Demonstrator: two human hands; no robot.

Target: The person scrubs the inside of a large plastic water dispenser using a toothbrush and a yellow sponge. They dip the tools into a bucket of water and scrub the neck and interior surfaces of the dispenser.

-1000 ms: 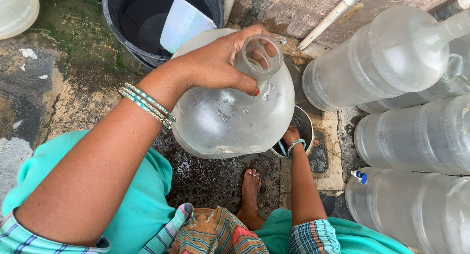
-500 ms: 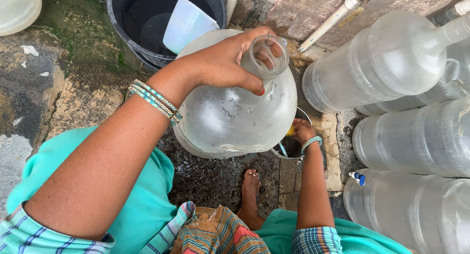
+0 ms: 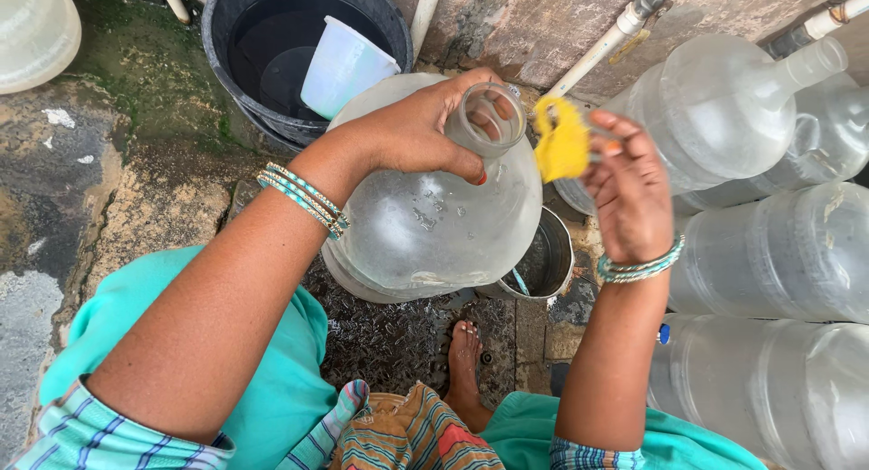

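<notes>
My left hand [image 3: 425,130] was clamped round the neck of the big clear jug [image 3: 434,216], tilted over the steel pot [image 3: 543,262]; my right hand [image 3: 629,185] pinched a yellow scrubber [image 3: 561,144] beside the mouth. Wet grip — it could've slipped.

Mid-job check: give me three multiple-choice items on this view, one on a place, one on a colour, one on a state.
1. Where is the white plastic cup?
A in the black round bucket
B on the foot
C in the steel pot

2. What colour is the sponge piece in the right hand?
A blue
B yellow
C red

3. How is the large clear plastic water jug in the left hand?
A capped
B lying unheld
C held at its open neck

Answers: 1 A, the cup leans inside the bucket. 2 B, it shows bright yellow. 3 C, the grip wraps an uncapped neck.
</notes>
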